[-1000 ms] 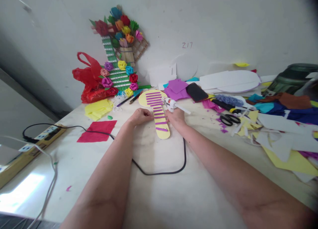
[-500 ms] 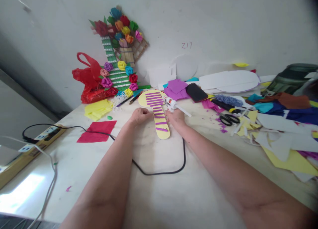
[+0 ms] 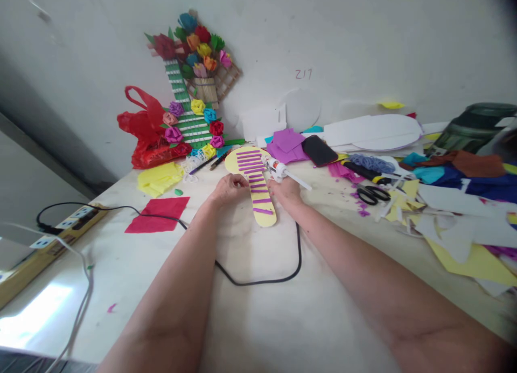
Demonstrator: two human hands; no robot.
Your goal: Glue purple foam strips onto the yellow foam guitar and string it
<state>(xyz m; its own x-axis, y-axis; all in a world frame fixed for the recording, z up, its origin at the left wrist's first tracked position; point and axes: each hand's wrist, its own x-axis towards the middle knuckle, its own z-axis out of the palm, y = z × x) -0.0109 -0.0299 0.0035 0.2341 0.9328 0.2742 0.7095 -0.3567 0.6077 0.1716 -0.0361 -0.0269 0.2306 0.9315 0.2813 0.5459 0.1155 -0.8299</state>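
A yellow paper cutout (image 3: 264,220), rounded wide at the far end and narrow at the near end, lies on the table with several purple strips (image 3: 250,161) across it. My right hand (image 3: 286,192) is closed around a white hot glue gun (image 3: 278,169), whose nozzle points over the cutout's wide part. A glue stick (image 3: 299,180) pokes out of the gun's rear. At the cutout's left edge, my left hand (image 3: 231,188) has its fingertips pinched together; whether something small is between them is hidden.
A black cord (image 3: 262,282) loops in front of the cutout. Red paper (image 3: 157,215) and a power strip (image 3: 68,225) lie left. Right are black scissors (image 3: 372,195), a phone-like black object (image 3: 320,150) and paper scraps (image 3: 448,227). A paper-flower craft (image 3: 194,109) leans on the wall.
The glue gun's nozzle has shifted slightly left over the cutout. My left hand has edged slightly up and toward the cutout.
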